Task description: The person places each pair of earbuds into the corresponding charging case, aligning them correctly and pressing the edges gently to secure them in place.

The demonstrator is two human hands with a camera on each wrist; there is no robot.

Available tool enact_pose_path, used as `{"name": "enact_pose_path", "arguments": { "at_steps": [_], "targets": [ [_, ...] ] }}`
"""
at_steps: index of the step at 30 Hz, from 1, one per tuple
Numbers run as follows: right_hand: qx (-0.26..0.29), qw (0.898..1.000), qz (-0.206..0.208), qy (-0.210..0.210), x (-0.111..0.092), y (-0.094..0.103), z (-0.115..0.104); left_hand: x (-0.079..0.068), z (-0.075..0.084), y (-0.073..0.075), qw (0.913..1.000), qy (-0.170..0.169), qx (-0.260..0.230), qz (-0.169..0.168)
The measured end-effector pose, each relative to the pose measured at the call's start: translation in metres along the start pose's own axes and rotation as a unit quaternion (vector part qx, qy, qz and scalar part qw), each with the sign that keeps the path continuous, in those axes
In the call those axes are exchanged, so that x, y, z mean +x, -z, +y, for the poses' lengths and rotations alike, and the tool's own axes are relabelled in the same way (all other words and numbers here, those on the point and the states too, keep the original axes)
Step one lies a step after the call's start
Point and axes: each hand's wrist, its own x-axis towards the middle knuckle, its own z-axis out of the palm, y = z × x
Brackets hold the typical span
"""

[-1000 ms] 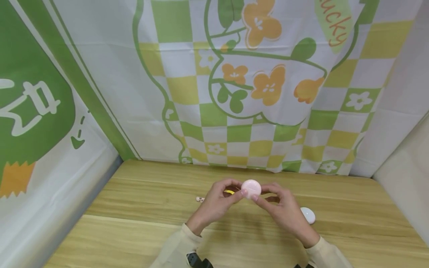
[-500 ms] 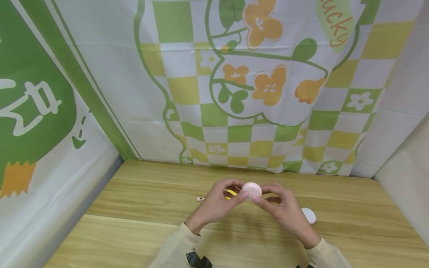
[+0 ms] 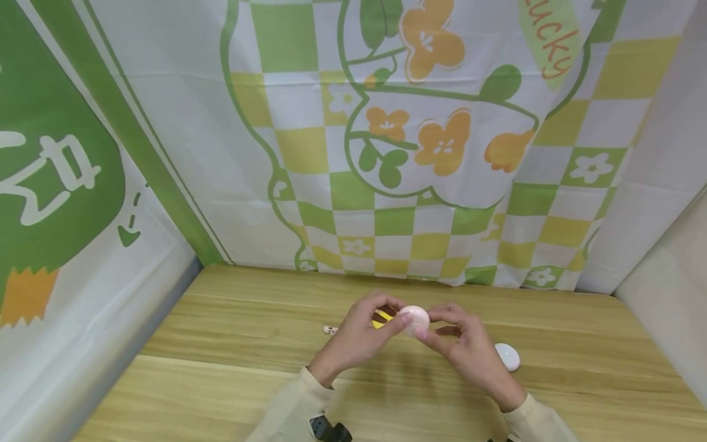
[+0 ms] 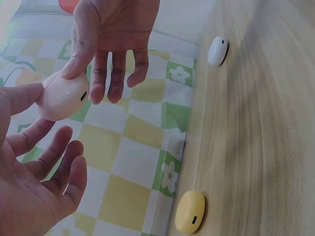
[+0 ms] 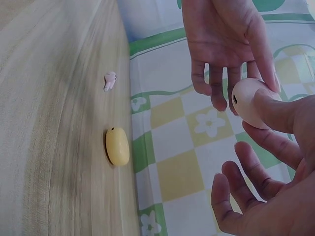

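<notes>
With fingers of my left hand (image 3: 355,336) and right hand (image 3: 469,345) pinching it and the rest loosely spread, I've the pink case (image 3: 417,314) off the desk (image 3: 237,374), lower centre, seemingly unopened, a pink earbud (image 3: 329,329) lying outside, farther left.

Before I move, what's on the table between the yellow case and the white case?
Only bare tabletop lies between the yellow case and the white case; the left wrist view shows it.

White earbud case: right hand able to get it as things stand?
Probably not immediately: the right hand is pinching the pink earbud case. If freed, likely yes; the white earbud case sits uncovered nearby.
</notes>
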Motion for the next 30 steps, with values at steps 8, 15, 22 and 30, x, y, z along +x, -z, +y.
{"name": "enact_pose_path", "arguments": {
  "at_steps": [8, 15, 22, 30],
  "targets": [
    [0.002, 1.000, -0.001, 0.013, -0.0005, -0.0017, 0.0019, 0.0007, 0.0013, 0.0008, 0.9998, -0.005, 0.017, 0.001],
    [0.003, 1.000, 0.000, 0.011, -0.0009, -0.0025, 0.0011, 0.0030, 0.0019, 0.0009, 0.9998, 0.000, 0.017, 0.009],
    [0.013, 1.000, 0.000, 0.007, -0.0020, -0.0036, -0.0036, 0.0042, 0.0052, 0.0016, 0.9996, 0.023, 0.004, 0.015],
    [0.012, 1.000, -0.002, -0.004, -0.0020, -0.0030, -0.0038, 0.0047, 0.0064, 0.0021, 0.9991, 0.041, 0.002, 0.012]
  ]
}}
